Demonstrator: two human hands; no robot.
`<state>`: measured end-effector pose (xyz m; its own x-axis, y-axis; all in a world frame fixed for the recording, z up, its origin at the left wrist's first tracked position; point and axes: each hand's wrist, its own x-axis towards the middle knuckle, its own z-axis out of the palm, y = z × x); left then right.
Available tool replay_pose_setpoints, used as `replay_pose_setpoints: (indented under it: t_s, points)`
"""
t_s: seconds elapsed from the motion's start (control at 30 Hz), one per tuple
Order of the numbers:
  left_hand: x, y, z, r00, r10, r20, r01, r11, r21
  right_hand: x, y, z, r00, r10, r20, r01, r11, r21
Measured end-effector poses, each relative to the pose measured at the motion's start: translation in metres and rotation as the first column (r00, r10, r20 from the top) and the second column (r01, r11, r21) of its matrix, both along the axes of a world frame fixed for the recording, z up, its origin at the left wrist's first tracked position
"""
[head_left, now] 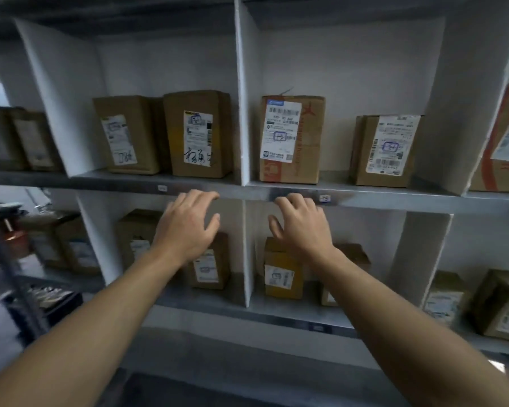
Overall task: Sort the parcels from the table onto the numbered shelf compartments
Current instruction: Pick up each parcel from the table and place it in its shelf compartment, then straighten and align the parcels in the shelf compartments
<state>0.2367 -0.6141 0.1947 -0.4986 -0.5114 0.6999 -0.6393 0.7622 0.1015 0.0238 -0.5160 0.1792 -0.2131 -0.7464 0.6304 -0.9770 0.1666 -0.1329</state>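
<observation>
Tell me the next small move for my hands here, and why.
Probably draw both hands back toward the table for another parcel. The left hand and right hand are open and hold nothing, fingertips near the shelf edge, and the boxes above already stand upright in their compartments.

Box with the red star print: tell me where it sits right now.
In the head view, the red-star box stands upright in the upper right compartment, just right of the white divider, with a smaller box to its right.

I see brown cardboard parcels (197, 133) with white shipping labels standing upright, about two to each compartment of the grey shelf (247, 193), none in hand.
</observation>
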Motion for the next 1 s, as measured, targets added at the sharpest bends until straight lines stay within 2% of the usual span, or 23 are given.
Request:
replay_pose_setpoints:
  t_s: [0.2,0.33,0.5,0.67,0.83,1.0]
  points:
    - [0.142,-0.017,-0.023,0.964,0.249,0.090,-0.255,0.965,0.057,0.119,-0.052,-0.009,0.984,0.173,-0.039,-0.167,0.980,0.109]
    - [0.227,-0.022,-0.038,0.901,0.407,0.149,-0.423,0.901,0.094,0.196,-0.086,-0.014,0.953,0.300,-0.048,-0.290,0.945,0.154]
    - [0.309,-0.033,-0.052,0.825,0.544,0.153,-0.564,0.812,0.154,0.278,-0.132,-0.018,0.897,0.440,-0.048,-0.423,0.884,0.197]
    - [0.370,-0.066,-0.060,0.758,0.626,0.185,-0.652,0.737,0.177,0.343,-0.190,-0.019,0.850,0.523,-0.059,-0.501,0.839,0.212]
    - [0.410,-0.133,-0.054,0.712,0.659,0.243,-0.700,0.692,0.174,0.390,-0.270,-0.015,0.819,0.570,-0.070,-0.544,0.808,0.226]
    - [0.433,-0.221,-0.033,0.689,0.663,0.293,-0.716,0.686,0.133,0.422,-0.358,0.001,0.804,0.589,-0.076,-0.557,0.792,0.251]
